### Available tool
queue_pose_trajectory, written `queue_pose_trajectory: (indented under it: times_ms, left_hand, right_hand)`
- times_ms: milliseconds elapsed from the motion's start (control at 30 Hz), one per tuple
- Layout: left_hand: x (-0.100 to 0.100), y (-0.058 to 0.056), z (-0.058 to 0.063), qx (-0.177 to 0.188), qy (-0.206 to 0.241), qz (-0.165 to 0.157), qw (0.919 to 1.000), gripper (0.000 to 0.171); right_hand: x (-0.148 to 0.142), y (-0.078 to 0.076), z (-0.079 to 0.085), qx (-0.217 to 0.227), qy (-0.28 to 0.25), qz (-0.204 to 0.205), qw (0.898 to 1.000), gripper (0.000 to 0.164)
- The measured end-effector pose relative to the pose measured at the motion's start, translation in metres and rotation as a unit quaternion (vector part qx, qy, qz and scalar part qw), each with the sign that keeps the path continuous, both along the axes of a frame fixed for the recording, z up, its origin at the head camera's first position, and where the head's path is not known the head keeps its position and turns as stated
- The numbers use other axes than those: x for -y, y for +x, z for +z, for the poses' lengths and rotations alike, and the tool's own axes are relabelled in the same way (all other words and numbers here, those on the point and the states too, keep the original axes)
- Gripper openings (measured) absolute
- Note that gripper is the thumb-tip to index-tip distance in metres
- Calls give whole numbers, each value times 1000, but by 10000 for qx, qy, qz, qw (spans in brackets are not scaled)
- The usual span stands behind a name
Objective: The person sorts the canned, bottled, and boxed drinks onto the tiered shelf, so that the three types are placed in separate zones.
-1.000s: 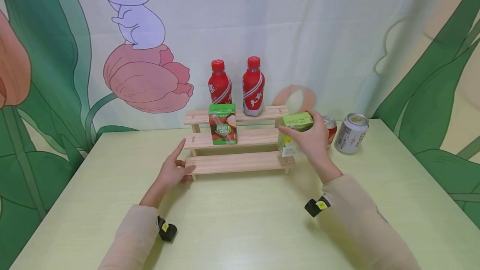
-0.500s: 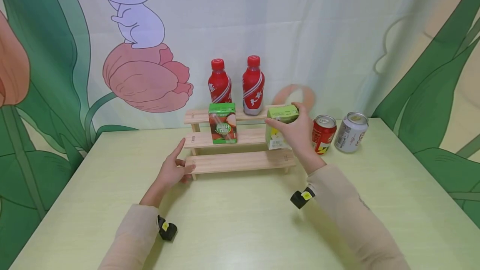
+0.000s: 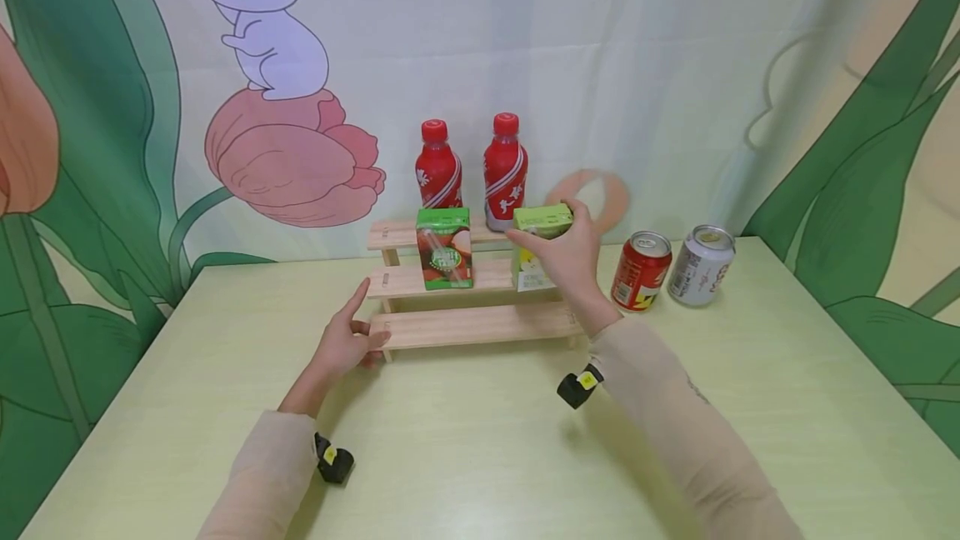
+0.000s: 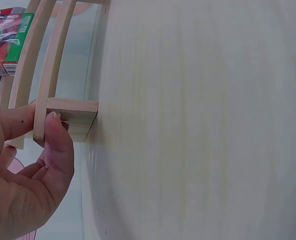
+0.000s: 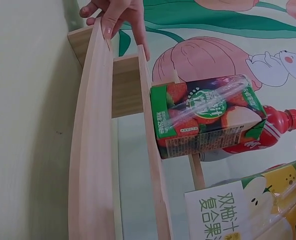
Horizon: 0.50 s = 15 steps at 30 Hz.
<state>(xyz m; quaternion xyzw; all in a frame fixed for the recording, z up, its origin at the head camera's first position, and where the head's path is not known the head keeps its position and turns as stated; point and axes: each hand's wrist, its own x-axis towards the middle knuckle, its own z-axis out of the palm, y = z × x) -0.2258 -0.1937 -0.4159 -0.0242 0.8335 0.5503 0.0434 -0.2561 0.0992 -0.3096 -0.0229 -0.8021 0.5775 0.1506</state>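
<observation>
My right hand (image 3: 572,261) pinches a yellow-green juice box (image 3: 534,277) upright at the middle tier of a three-tier wooden rack (image 3: 480,327). In the right wrist view, a narrow gap shows between the bottom of this juice box (image 5: 215,210) and the middle board (image 5: 155,190). My left hand (image 3: 347,344) grips the left end of the rack's lowest board, thumb on one face and fingers on the other. A red-and-green juice box (image 3: 446,250) stands on the middle tier, left of the held one. Two red bottles (image 3: 438,169) stand on the top tier behind.
To the right of the rack, a red can (image 3: 641,272) and a white can (image 3: 702,267) stand on the pale table (image 3: 465,440). A printed curtain (image 3: 675,90) hangs close behind the rack.
My right hand has carried the yellow-green juice box leftward from the rack's right end towards the other juice box, uncovering the red can. The left hand keeps its grip on the rack.
</observation>
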Motion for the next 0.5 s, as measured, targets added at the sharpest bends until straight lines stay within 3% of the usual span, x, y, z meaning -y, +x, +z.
queue_pose_trajectory:
  times_ms: [500]
  left_hand:
    - [1,0,0,-43,34,-10,10000,90]
  right_hand:
    - [21,-13,-3,-72,86,-214,9997,86]
